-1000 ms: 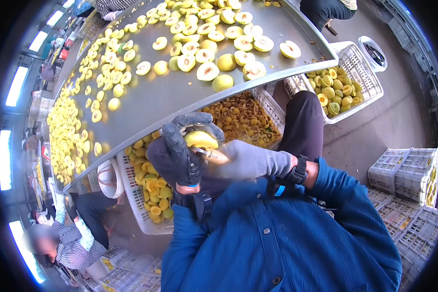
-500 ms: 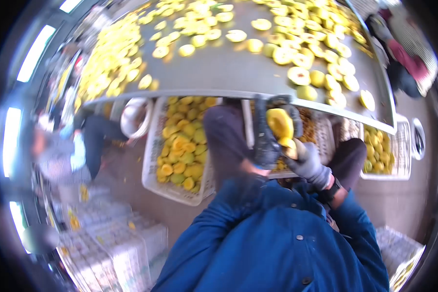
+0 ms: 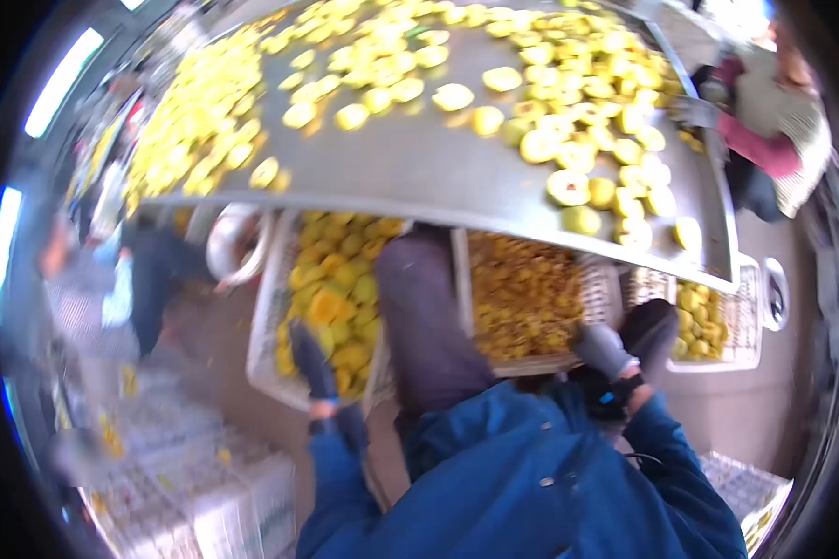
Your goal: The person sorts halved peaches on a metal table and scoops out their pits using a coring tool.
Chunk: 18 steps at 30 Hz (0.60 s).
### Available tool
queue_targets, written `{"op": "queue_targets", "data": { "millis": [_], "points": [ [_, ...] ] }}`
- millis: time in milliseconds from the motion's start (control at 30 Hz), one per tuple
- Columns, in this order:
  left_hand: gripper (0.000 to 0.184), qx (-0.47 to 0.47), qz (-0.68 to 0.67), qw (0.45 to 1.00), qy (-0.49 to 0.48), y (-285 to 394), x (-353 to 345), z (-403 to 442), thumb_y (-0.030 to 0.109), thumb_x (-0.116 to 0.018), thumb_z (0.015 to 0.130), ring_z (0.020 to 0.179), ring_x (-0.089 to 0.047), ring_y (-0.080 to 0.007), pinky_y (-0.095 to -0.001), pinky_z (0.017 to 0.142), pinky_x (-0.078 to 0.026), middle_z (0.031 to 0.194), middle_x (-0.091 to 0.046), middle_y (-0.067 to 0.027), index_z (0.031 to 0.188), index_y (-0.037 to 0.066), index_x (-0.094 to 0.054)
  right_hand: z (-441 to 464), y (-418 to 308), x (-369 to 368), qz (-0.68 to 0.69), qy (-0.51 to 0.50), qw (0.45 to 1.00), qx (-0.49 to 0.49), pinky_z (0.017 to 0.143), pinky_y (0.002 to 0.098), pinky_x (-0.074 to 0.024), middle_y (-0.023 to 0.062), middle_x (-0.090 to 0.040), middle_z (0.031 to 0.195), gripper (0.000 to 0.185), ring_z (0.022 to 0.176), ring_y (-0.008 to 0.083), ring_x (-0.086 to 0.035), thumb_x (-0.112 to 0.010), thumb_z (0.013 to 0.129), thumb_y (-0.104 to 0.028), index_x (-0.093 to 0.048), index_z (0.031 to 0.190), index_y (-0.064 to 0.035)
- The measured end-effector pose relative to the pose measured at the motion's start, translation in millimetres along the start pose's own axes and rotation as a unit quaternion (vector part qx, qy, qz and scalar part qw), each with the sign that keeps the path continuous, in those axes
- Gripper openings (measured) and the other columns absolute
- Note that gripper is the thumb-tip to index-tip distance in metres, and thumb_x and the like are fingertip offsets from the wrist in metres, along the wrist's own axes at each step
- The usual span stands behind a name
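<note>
My left hand (image 3: 313, 363), in a dark glove, is over the left side of a white crate (image 3: 259, 349) full of yellow peaches. Its fingers look stretched out, though motion blurs them. Just past the fingertips, a large orange-yellow peach half (image 3: 329, 306) shows over the other fruit; whether it touches them I cannot tell. In a grey glove, my right hand (image 3: 604, 350) is closed beside my right thigh, near the corner of a crate (image 3: 462, 284) of brownish-yellow pits and scraps. What it grips, if anything, is hidden.
A metal table (image 3: 364, 168) spans the front, bearing many yellow peach halves (image 3: 569, 186). Another white crate (image 3: 744, 326) with peaches stands at right. A person (image 3: 778, 140) is at the table's right end, another (image 3: 93, 298) sits at left. Stacked white crates (image 3: 196, 475) stand lower left.
My left hand has moved from the middle to the left crate, and the peach half has left its grasp. My right hand has drawn back from the fruit. The view has shifted.
</note>
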<state>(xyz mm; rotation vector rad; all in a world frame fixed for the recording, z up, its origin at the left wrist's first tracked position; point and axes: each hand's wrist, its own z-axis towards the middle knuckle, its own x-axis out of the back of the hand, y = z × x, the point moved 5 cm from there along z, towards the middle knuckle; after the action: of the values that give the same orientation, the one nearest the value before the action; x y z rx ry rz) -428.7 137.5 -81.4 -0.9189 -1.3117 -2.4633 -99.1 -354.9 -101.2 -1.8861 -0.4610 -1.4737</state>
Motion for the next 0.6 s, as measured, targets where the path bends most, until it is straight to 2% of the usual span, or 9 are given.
{"op": "queue_targets", "data": {
  "millis": [33,133,200,267,333,433,500,567,600],
  "points": [
    [0.041,0.129,-0.11,0.985,-0.032,3.1,-6.1,11.3,0.025,-0.048,0.103,0.118,-0.055,-0.0276,-0.0363,0.101,-0.044,0.135,-0.055,-0.0169,0.131,-0.005,-0.052,-0.6,2.3,-3.6,-0.015,-0.04,0.998,-0.042,0.048,0.0484,-0.0483,0.0187,-0.059,0.059,0.025,0.053,0.0371,-0.061,-0.059,0.089,-0.031,-0.061,0.082,-0.0076],
    [0.036,0.022,-0.094,0.995,-0.007,156.2,-34.8,47.5,0.018,-0.054,0.1,0.119,-0.055,-0.0269,-0.0362,0.1,-0.044,0.133,-0.057,-0.0187,0.127,-0.005,-0.055,-3.0,-12.7,11.3,0.067,-0.077,0.993,-0.067,0.06,0.0529,-0.05,0.02,-0.062,0.067,0.026,0.066,0.0408,-0.064,-0.06,0.088,-0.034,-0.057,0.094,-0.0093],
    [0.03,-0.121,-0.161,0.978,-0.061,255.1,-80.9,62.7,0.019,-0.056,0.098,0.112,-0.06,-0.0298,-0.0371,0.095,-0.048,0.121,-0.063,-0.0191,0.12,-0.001,-0.06,-4.4,-24.7,25.3,0.096,-0.08,0.989,-0.076,0.062,0.0537,-0.0497,0.0206,-0.064,0.07,0.026,0.069,0.0417,-0.064,-0.059,0.088,-0.033,-0.055,0.096,-0.0087],
    [0.028,-0.169,-0.103,0.965,-0.172,333.6,-123.6,69.7,0.019,-0.06,0.094,0.102,-0.064,-0.0341,-0.039,0.088,-0.051,0.107,-0.067,-0.018,0.116,0.002,-0.062,-11.1,-36.3,40.5,0.12,-0.059,0.988,-0.08,0.061,0.053,-0.0491,0.0203,-0.064,0.072,0.024,0.07,0.0417,-0.064,-0.058,0.089,-0.03,-0.053,0.095,-0.0078],
    [0.032,-0.275,-0.137,0.926,-0.219,364.9,-205.3,75.9,0.023,-0.063,0.091,0.095,-0.065,-0.0379,-0.0409,0.083,-0.053,0.102,-0.068,-0.0176,0.117,0.005,-0.063,-17.5,-35.3,42.3,0.134,-0.064,0.983,-0.11,0.062,0.0538,-0.0496,0.0215,-0.064,0.072,0.028,0.071,0.0423,-0.064,-0.06,0.088,-0.034,-0.052,0.098,-0.0086],
    [0.042,-0.306,-0.132,0.893,-0.301,408.5,-295.8,68.8,0.029,-0.066,0.088,0.098,-0.065,-0.0381,-0.0432,0.084,-0.052,0.109,-0.066,-0.0228,0.119,0.001,-0.062,-34.5,-28.3,42.9,0.161,-0.025,0.978,-0.127,0.059,0.0527,-0.0494,0.0206,-0.062,0.069,0.028,0.068,0.0421,-0.063,-0.062,0.087,-0.035,-0.053,0.097,-0.0102],
    [0.045,-0.293,-0.108,0.882,-0.353,413.2,-338.1,56.7,0.027,-0.07,0.085,0.098,-0.065,-0.038,-0.044,0.087,-0.052,0.109,-0.066,-0.0245,0.119,-0.001,-0.061,-42.2,-25.7,47.8,0.173,0.015,0.976,-0.13,0.058,0.052,-0.0491,0.0196,-0.061,0.066,0.027,0.065,0.0416,-0.063,-0.063,0.087,-0.034,-0.054,0.096,-0.011],
    [0.049,-0.203,-0.171,0.883,-0.387,408.2,-357.3,55.3,0.021,-0.074,0.083,0.104,-0.065,-0.0305,-0.0385,0.091,-0.052,0.115,-0.065,-0.0218,0.123,-0.002,-0.058,-43.0,-21.9,60.0,0.205,0.07,0.969,-0.121,0.057,0.0507,-0.0484,0.0194,-0.059,0.065,0.024,0.065,0.0414,-0.062,-0.065,0.087,-0.03,-0.054,0.093,-0.0099],
    [0.05,-0.161,-0.251,0.868,-0.397,407.4,-358.5,55.9,0.019,-0.078,0.077,0.099,-0.067,-0.0283,-0.0389,0.087,-0.053,0.105,-0.068,-0.0186,0.119,-0.001,-0.059,-38.1,-18.3,68.9,0.219,0.098,0.964,-0.115,0.058,0.0511,-0.0486,0.0195,-0.059,0.065,0.023,0.065,0.0417,-0.062,-0.064,0.088,-0.03,-0.053,0.094,-0.01]
  ]
}}
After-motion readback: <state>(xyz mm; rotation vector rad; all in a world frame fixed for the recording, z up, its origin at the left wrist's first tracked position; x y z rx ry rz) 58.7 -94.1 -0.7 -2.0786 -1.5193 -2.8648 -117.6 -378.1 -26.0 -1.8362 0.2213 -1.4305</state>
